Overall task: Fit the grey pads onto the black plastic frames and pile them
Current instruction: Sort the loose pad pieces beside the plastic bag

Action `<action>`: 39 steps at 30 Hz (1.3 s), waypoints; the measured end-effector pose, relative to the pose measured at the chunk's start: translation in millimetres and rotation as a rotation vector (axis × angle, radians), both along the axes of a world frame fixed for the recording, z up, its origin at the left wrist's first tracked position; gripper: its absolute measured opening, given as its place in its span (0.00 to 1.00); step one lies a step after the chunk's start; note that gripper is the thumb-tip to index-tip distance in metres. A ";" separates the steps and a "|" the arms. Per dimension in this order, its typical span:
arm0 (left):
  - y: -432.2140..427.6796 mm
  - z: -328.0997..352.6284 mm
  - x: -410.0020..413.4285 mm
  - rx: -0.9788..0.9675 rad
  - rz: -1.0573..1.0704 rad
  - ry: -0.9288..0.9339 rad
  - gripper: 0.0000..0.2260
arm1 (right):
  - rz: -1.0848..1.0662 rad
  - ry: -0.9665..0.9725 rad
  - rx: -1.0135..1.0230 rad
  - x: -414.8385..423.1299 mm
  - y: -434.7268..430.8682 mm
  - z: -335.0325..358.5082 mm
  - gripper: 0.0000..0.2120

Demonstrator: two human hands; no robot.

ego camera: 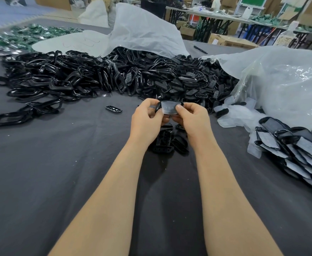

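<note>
Head view: I see the grey pad (pixel 169 107) held up just above the middle of the surface (pixel 59 172), lying against a black frame (pixel 157 108) whose rim curves out at the pad's left edge. The left hand (pixel 146 118) has its fingers (pixel 149 104) curled round the frame's left side. The right hand (pixel 193 118) pinches the pad, its thumb lying on the lower right corner of the pad and the other fingers curled behind. I cannot tell whether the pad is fully seated in the frame.

Directly below the hands a few black moulded pieces (pixel 167 141) lie on the dark cloth, and a single slotted black piece (pixel 113 109) lies apart to the left. Beyond the hands a broad heap of loose black frames (pixel 59 80) spreads to the left and runs into a heap of smaller black inserts (pixel 188 78) on the right. At the right edge lies a pile of fitted frames (pixel 295 152), grey faces showing, overlapping one another. A crumpled clear plastic bag (pixel 284 85) lies behind that pile, and a white bag (pixel 144 30) drapes over the far side of the heaps. A black pen (pixel 200 49) lies between the two bags, and green packets (pixel 31 34) are strewn at the far left.
</note>
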State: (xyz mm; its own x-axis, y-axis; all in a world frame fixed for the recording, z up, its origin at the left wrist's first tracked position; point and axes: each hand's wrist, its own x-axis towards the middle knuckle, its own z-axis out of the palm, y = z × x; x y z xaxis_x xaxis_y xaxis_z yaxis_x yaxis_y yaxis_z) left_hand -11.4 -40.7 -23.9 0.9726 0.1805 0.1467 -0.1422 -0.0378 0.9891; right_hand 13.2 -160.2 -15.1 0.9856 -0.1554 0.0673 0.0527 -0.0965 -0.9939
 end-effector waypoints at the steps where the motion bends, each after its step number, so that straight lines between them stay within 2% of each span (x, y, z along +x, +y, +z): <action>1: 0.2 -0.2 0.2 -0.006 0.000 0.004 0.08 | -0.008 -0.006 -0.007 -0.1 1.0 -0.1 0.05; 4: -0.2 0.1 -0.2 -0.024 0.013 0.015 0.09 | -0.025 -0.020 -0.028 -0.2 3.2 -0.4 0.04; 7: -1.8 1.3 0.6 -0.050 0.050 0.028 0.05 | -0.033 -0.021 -0.029 -0.4 4.0 0.0 0.04; 11: -2.3 1.9 -0.8 0.007 0.043 0.010 0.02 | -0.024 -0.022 0.001 -2.4 3.9 1.6 0.01; 15: -0.8 0.9 -1.9 0.042 0.057 0.025 0.10 | 0.005 -0.011 0.048 -6.1 3.1 4.2 0.04; 18: 0.3 1.8 -2.1 0.026 0.076 0.033 0.11 | 0.081 0.026 0.090 -8.1 2.7 6.2 0.04; 21: 0.1 1.9 -2.3 0.013 0.078 0.031 0.11 | 0.137 0.038 0.049 -8.9 2.9 7.0 0.05; 27: -0.5 3.5 -3.4 0.036 0.086 0.034 0.11 | 0.111 0.021 -0.001 -6.6 3.5 5.2 0.04; 32: -1.7 3.7 -4.2 0.124 0.105 0.029 0.04 | 0.107 0.019 -0.015 -6.3 2.3 4.8 0.04; 39: 0.1 6.6 -5.0 0.112 0.101 0.078 0.09 | 0.137 0.008 -0.033 -9.1 3.7 7.4 0.06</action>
State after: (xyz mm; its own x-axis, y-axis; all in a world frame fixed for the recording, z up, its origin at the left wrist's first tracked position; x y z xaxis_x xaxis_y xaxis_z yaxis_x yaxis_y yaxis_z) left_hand -16.4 -40.5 -17.3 0.9594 0.2651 0.0963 -0.0550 -0.1590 0.9857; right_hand 4.1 -156.6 -7.7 0.9979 -0.0172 0.0623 0.0597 -0.1216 -0.9908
